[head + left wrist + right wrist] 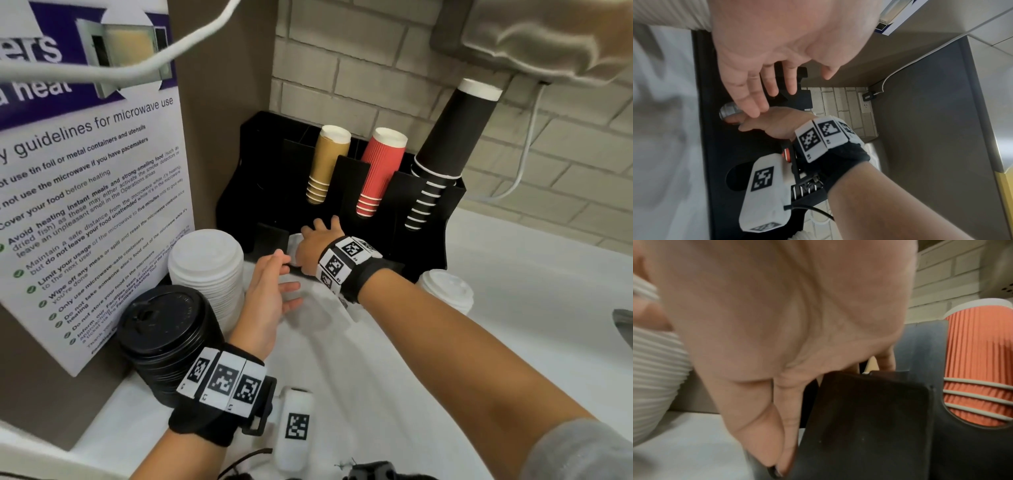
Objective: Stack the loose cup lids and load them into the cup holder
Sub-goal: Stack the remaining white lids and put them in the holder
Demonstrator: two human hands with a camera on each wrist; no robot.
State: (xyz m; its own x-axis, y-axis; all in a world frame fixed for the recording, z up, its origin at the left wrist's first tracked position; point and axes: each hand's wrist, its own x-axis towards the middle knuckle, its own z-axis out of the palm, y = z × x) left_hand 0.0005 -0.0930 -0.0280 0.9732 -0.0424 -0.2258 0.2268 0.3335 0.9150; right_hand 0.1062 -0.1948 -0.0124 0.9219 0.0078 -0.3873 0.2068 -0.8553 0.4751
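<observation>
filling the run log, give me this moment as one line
step: loading lids | right hand: pushing white lids into holder | left hand: open, empty | waiting: white stack, black stack

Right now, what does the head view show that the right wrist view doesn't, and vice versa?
Head only: the black lid stack, the left hand with relaxed, empty fingers, tan cups, black cups, and a lone white lid.

Right wrist only: the right hand's fingertips close up, down at the holder's base beside a front panel.

Both: right hand, black cup holder, red cups, white lid stack, white counter.
</observation>
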